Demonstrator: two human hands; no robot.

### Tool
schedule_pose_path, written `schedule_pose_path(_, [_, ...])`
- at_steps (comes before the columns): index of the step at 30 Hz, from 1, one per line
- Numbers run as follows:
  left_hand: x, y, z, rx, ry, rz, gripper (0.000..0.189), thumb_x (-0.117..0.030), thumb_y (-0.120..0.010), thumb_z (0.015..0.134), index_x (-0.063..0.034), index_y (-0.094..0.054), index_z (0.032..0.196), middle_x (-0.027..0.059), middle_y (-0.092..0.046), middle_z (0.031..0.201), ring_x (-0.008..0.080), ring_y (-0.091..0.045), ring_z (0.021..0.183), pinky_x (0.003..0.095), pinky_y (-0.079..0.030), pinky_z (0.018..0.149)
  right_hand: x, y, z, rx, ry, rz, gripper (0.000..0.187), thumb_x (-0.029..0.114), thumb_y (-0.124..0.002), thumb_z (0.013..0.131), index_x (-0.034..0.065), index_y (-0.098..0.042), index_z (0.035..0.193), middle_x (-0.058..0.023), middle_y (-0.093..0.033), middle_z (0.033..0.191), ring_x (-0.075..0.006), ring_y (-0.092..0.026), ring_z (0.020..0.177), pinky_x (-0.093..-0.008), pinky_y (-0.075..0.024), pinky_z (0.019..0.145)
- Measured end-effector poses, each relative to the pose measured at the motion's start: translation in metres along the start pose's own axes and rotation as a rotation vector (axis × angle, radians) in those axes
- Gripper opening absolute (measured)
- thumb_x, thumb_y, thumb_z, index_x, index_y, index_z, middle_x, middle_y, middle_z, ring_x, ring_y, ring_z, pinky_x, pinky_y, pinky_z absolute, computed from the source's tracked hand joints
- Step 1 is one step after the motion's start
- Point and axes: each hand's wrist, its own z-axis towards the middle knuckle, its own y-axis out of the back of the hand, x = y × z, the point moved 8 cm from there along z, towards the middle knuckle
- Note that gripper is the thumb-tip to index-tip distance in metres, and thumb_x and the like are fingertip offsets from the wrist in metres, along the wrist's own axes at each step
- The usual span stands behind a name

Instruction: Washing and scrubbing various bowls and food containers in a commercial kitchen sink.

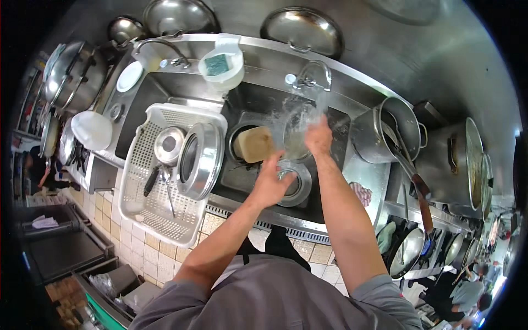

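Observation:
Water runs from a chrome faucet (328,78) into the right basin of a steel sink (235,181). My right hand (319,138), blurred, is at the stream, beside a round, water-splashed vessel (296,142); whether it grips the rim I cannot tell. Over the basin my left hand (272,183) has its fingers apart and holds nothing visible. Just beyond it a beige squarish container (253,144) sits in a dark round pot. A round metal ring-like piece (303,189) lies near the basin's front, partly behind my left hand's fingertips.
A white perforated plastic basket (136,181) on the left holds metal lids (204,161) and utensils. A green scouring pad (216,64) rests in a white holder. Large pots (371,132) stand right, beside a crumpled cloth (361,194). Pans (408,251) sit near a lit burner; people are farther off.

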Motion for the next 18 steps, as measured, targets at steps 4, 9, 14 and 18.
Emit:
schedule_pose_path(4, [-0.070, 0.129, -0.045, -0.208, -0.196, -0.135, 0.024, -0.002, -0.066, 0.093, -0.0031, -0.063, 0.117, 0.0040, -0.062, 0.107, 0.0098, -0.058, 0.090, 0.0250, -0.051, 0.076, 0.036, -0.008, -0.041, 0.082, 0.115, -0.061, 0.064, 0.012, -0.061, 0.084, 0.0137, -0.047, 0.146, -0.0286, -0.067, 0.112, -0.0424, -0.067, 0.101, -0.0475, -0.0519, 0.091])
schedule_pose_path(9, [0.022, 0.282, -0.091, -0.697, 0.044, 0.169, 0.020, -0.015, -0.060, 0.099, -0.0047, -0.062, 0.116, 0.0032, -0.061, 0.105, 0.0121, -0.057, 0.095, 0.0277, -0.047, 0.085, 0.125, 0.025, -0.102, 0.145, 0.044, 0.169, 0.061, 0.012, -0.060, 0.088, 0.0085, -0.046, 0.147, -0.0275, -0.064, 0.126, -0.0388, -0.066, 0.110, -0.0416, -0.0493, 0.097])
schedule_pose_path(14, [0.101, 0.265, -0.118, -0.542, 0.615, -0.514, 0.074, -0.041, -0.066, 0.095, -0.0103, -0.034, 0.154, 0.0076, -0.056, 0.130, 0.0235, -0.058, 0.105, 0.0431, -0.049, 0.089, 0.212, 0.064, -0.129, -0.019, 0.384, 0.296, 0.057, 0.010, -0.058, 0.086, -0.0024, -0.048, 0.141, -0.0291, -0.068, 0.102, -0.0417, -0.068, 0.084, -0.0452, -0.0521, 0.078])
schedule_pose_path(18, [0.109, 0.240, -0.121, -0.294, 0.734, -0.691, 0.097, -0.046, -0.068, 0.092, -0.0128, -0.009, 0.162, 0.0078, -0.044, 0.146, 0.0295, -0.059, 0.107, 0.0655, -0.044, 0.090, 0.256, 0.049, -0.135, 0.131, 0.321, 0.320, 0.058, 0.012, -0.057, 0.088, -0.0059, -0.046, 0.142, -0.0277, -0.060, 0.132, -0.0347, -0.061, 0.121, -0.0370, -0.0448, 0.103])
